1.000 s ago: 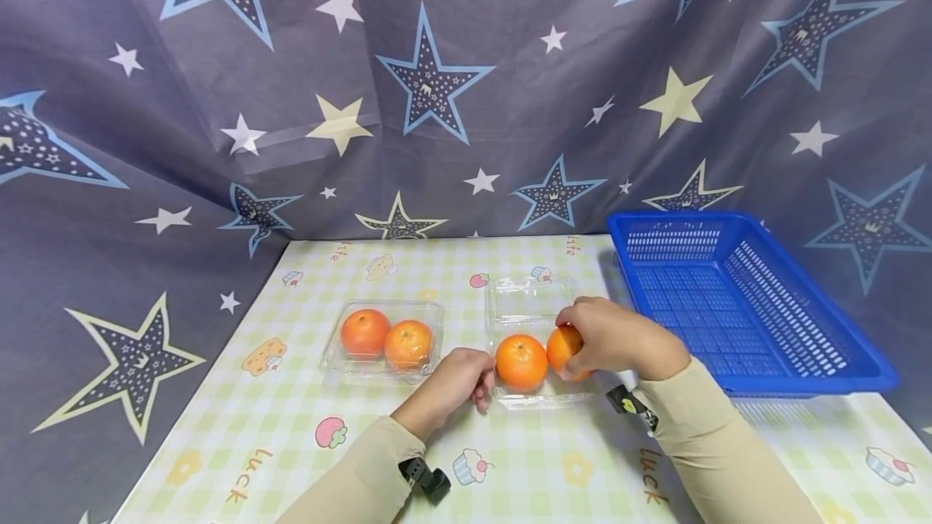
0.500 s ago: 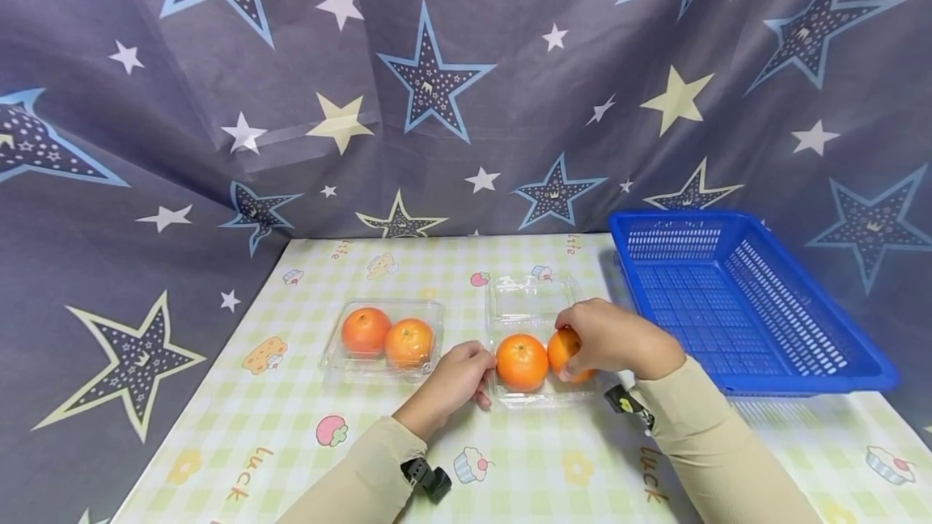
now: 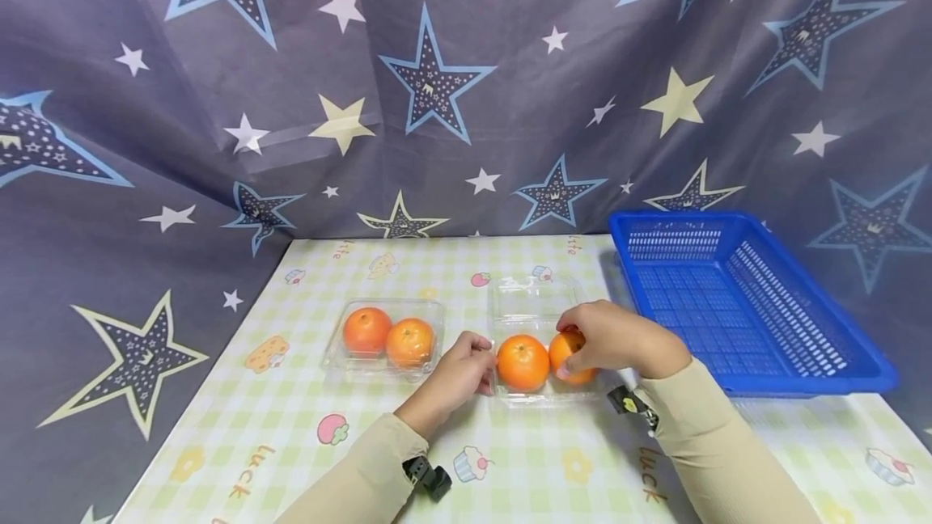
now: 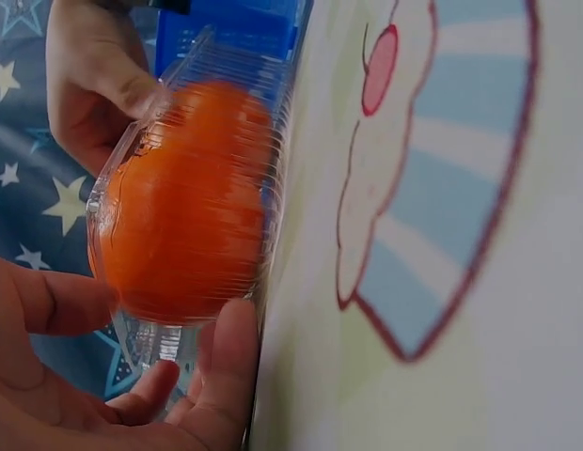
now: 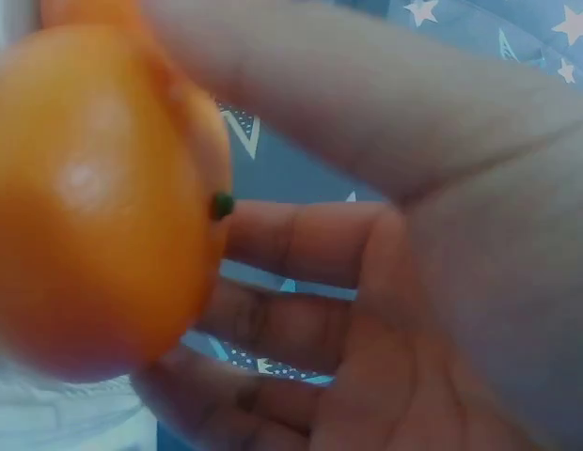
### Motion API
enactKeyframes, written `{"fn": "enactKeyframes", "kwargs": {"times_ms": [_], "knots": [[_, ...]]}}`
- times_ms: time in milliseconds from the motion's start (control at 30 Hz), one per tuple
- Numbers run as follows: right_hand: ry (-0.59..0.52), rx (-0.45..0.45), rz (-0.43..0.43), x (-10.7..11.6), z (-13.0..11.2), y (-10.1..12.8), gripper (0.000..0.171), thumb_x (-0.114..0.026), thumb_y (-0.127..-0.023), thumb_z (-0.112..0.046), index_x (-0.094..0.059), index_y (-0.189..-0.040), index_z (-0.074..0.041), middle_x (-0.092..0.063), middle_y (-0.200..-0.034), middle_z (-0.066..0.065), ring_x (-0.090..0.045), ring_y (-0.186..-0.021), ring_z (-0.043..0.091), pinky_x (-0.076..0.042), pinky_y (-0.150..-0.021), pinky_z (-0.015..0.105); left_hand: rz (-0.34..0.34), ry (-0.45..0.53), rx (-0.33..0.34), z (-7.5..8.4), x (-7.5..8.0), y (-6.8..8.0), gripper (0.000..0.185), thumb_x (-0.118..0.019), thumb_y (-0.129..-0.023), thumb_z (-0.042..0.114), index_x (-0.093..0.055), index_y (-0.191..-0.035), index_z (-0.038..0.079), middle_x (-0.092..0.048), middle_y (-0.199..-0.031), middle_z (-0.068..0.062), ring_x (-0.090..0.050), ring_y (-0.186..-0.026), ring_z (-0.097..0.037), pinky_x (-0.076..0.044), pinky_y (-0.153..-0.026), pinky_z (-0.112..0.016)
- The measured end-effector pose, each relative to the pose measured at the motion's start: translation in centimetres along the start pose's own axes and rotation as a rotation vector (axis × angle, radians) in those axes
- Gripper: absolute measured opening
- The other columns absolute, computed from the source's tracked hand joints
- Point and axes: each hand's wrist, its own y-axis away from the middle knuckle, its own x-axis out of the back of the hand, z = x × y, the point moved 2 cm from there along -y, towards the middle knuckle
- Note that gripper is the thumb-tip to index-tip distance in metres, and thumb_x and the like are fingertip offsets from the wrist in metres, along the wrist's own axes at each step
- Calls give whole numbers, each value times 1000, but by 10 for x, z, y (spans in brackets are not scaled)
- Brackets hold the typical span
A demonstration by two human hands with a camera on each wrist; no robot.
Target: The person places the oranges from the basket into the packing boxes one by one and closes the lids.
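A clear plastic clamshell box (image 3: 542,399) lies with its lid folded back, holding two oranges. My left hand (image 3: 455,370) grips the left side of this box, some fingers at the rim and others low by the table in the left wrist view. The left orange (image 3: 523,363) sits beside that hand. My right hand (image 3: 619,338) holds the right orange (image 3: 575,356), thumb in front and fingers behind. In the right wrist view a green stem shows on an orange (image 5: 94,207). The palm-side contact is partly hidden in the head view.
To the left stands a closed clear box (image 3: 342,366) with two more oranges. A blue plastic basket (image 3: 794,385) is at the back right. Behind the checked tablecloth (image 3: 393,475) hangs a star-patterned curtain (image 3: 466,31).
My left hand has shifted slightly up along the box's left side, its fingers now higher at the rim. The right hand stays on the right orange, nearly still.
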Motion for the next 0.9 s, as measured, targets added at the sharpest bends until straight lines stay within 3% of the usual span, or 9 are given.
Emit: {"fn": "enactKeyframes", "kwargs": {"times_ms": [100, 200, 367, 567, 733, 900], "knots": [[-47, 22, 98, -2, 2, 3, 43, -83, -87, -32, -72, -118, -5, -72, -108, 6, -65, -101, 26, -55, -95, 46, 19, -42, -4, 1, -1, -1, 43, -55, -92, 13, -49, -132, -3, -60, -99, -13, -61, -83, -20, -59, -76, -35], [-81, 9, 260, -8, 2, 5, 44, -77, -91, -31, -69, -125, -3, -69, -125, 15, -63, -118, 35, -50, -106, 54, 45, -69, -10, 4, -2, -1, 53, -52, -92, 13, -45, -140, -6, -60, -115, -18, -64, -90, -24, -59, -87, -41], [-232, -129, 438, -24, 6, 9, 67, -73, -95, -37, -53, -142, 6, -51, -147, 29, -50, -135, 46, -40, -114, 63, 90, -117, -46, 13, -5, -5, 62, -50, -96, 19, -37, -150, -10, -55, -134, -24, -61, -114, -35, -47, -108, -53], [-441, -308, 434, -32, 12, 15, 81, -61, -100, -38, -26, -157, 9, -30, -160, 35, -33, -147, 52, -26, -122, 65, 117, -76, -23, 18, -7, -9, 69, -54, -99, 30, -33, -156, -4, -44, -155, -24, -44, -143, -42, -31, -123, -57], [-646, -446, 383, -32, 15, 16, 83, -54, -102, -39, -16, -162, 4, -22, -166, 32, -25, -152, 50, -22, -124, 62, 132, -12, -3, 21, -7, -11, 70, -55, -100, 31, -32, -158, 0, -41, -160, -20, -40, -149, -40, -28, -125, -56], [-812, -477, 397, -36, 18, 15, 81, -54, -101, -32, -14, -163, 3, -20, -167, 29, -22, -155, 46, -19, -127, 58, 125, 10, 8, 25, -7, -11, 69, -55, -101, 32, -33, -158, 2, -42, -161, -18, -38, -150, -37, -27, -126, -54]]}}
